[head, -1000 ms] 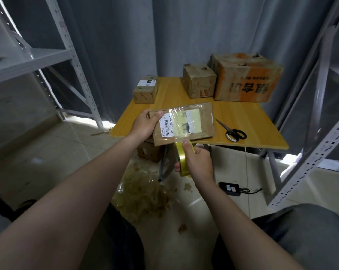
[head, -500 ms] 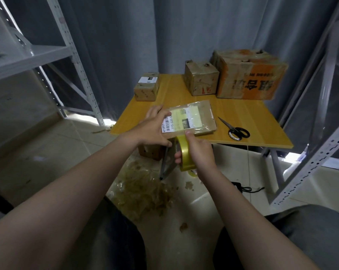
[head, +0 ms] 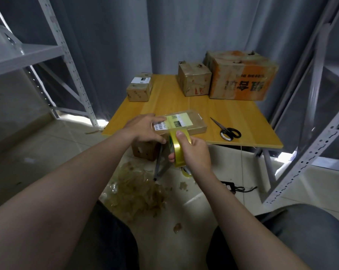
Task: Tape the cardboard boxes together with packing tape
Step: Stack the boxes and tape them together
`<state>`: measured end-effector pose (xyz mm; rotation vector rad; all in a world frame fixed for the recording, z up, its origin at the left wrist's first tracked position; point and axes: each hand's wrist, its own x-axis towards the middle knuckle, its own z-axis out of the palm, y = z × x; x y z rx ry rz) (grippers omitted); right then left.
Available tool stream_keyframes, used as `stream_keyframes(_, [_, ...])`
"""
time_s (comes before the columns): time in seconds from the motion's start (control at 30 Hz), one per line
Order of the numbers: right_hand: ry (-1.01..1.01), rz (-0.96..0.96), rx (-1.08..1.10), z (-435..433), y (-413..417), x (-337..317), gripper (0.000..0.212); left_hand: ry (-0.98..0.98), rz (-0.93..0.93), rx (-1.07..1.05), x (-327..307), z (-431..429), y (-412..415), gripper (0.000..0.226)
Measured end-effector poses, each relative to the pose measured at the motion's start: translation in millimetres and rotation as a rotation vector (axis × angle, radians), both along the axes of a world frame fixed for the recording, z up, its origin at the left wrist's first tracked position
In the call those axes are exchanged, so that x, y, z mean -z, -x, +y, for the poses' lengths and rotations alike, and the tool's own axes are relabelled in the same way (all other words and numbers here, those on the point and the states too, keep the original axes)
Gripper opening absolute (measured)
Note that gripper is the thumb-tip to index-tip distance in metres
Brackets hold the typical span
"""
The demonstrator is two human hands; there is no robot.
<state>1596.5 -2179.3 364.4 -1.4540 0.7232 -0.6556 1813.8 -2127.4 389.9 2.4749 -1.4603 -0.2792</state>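
**Position.** The flat cardboard box [head: 195, 121] was found at the near edge of the worktop [head: 223, 114]. Whether it rested there or was held just clear could not be determined. The roll of yellow packing tape [head: 177, 151] was held on edge just off that near edge, below worktop level. A yellowish strip appeared to run from the roll up over the box's labelled top.

**Hands.** The left hand [head: 145, 129] was clasped on the box's left end, with fingers laid over the label and the thumb against the near face. The right hand [head: 195, 152] was wrapped round the roll, with the thumb pressed on its outer rim.

**Handling, as judged.** The box was assessed as light and thin. Its faces were taken to be stiff enough to bear pressing, though its glossy covering was likely to be slippery. A hold at an end, clear of the strip's path, was considered soundest. The roll was judged rigid and best held through its core and rim. The drawn strip was expected to cling and crease if slackened.

**Other items.** Three more cardboard boxes stood at the far side of the worktop: a small labelled one [head: 139, 89], a medium one [head: 194, 80] and a large orange-printed one [head: 242, 78]. Scissors [head: 226, 130] lay on the worktop near its right edge. A heap of tape scraps [head: 137, 190] was noted on the floor in front of the worktop.
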Motion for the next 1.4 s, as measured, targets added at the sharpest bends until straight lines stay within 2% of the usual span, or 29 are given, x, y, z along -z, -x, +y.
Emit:
stream_keyframes(0.13, [-0.034,0.035,0.058,8,15,18,0.048,-0.012,0.003,-0.007,0,-2,-1,0.099])
stream_keyframes(0.3, [-0.059,0.085,0.031,15,21,28,0.047,0.002,0.000,-0.011,-2,-1,1,0.094])
stream_keyframes(0.57, [-0.031,0.011,0.039,14,24,18,0.049,0.033,0.240,-0.018,-19,2,-2,0.085])
stream_keyframes(0.8, [-0.042,-0.020,-0.006,7,21,-8,0.048,-0.121,0.365,0.003,-53,4,-8,0.074])
stream_keyframes(0.9, [-0.046,0.007,-0.010,4,18,-17,0.053,-0.150,0.432,0.000,-63,5,-11,0.058])
stream_keyframes(1.03, [-0.017,0.033,-0.027,-3,10,-30,0.052,-0.168,0.452,-0.009,-73,5,-15,0.049])
stream_keyframes(1.17, [-0.016,0.045,-0.056,-7,-1,-42,0.048,-0.120,0.496,0.007,-78,8,-25,0.042])
stream_keyframes(1.27, [0.004,0.067,-0.090,-9,-12,-50,0.048,-0.031,0.470,0.018,-82,8,-31,0.026])
stream_keyframes(1.4, [-0.010,0.038,-0.129,-10,-21,-59,0.045,0.109,0.451,0.028,-83,11,-39,0.021])
